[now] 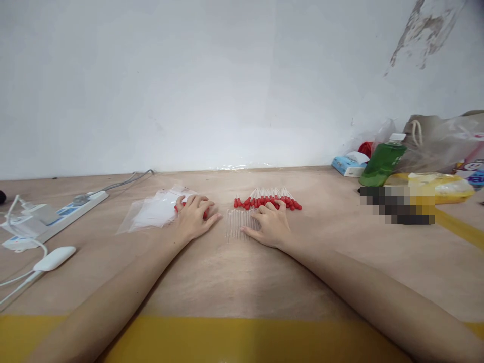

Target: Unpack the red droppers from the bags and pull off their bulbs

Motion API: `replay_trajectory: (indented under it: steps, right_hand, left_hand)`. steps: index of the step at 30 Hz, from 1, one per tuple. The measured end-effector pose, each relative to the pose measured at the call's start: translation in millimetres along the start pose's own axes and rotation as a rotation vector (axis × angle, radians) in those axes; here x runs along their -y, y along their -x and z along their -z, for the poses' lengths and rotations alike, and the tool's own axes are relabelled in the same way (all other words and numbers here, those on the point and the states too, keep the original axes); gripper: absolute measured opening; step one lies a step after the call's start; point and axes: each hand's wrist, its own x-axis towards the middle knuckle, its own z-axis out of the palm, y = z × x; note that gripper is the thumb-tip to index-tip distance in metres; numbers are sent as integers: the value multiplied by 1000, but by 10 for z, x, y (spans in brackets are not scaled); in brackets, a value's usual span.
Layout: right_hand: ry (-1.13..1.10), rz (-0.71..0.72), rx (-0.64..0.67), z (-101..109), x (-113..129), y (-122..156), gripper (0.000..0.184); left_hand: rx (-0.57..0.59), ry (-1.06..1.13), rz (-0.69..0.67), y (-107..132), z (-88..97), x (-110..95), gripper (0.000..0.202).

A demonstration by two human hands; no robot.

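Observation:
A row of several glass droppers with red rubber bulbs [264, 201] lies on the brown table. My right hand [269, 225] rests flat on the clear tubes of these droppers, fingers spread and pointing left. My left hand [193, 217] lies palm down, fingers apart, on a few red-bulbed droppers [206, 214] at the edge of a pile of clear plastic bags [153, 212]. Neither hand is closed round anything.
A white power strip [70, 212] with plugs and cables and a white oval device [55, 258] lie at the left. At the right stand a green bottle [382, 161], a blue tissue pack [348, 165], yellow packets [438, 185] and bags. A yellow band [242, 340] runs along the near edge.

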Motion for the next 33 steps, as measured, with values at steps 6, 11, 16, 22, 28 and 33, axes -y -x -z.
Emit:
replay_trajectory:
  steps: [6, 11, 16, 22, 28, 33]
  right_hand:
    - [-57, -100, -23, 70, -97, -64, 40]
    - [-77, -165, -51, 128, -326, -47, 28]
    - [-82, -128, -231, 85, -422, 105, 24]
    - [-127, -129, -311, 21, -395, 174, 21]
    - [-130, -113, -368, 74, -411, 182, 18]
    - [-109, 41, -350, 143, -332, 164, 27]
  left_hand:
    - [110, 259, -46, -320, -229, -263, 25]
    - [190, 362, 6, -652, -474, -477, 25]
    - [173, 348, 104, -686, -593, -604, 20]
    - [64, 388, 259, -639, -598, -663, 21]
    - [-14, 687, 406, -439, -405, -610, 24]
    - [-33, 715, 156, 34, -153, -497, 20]
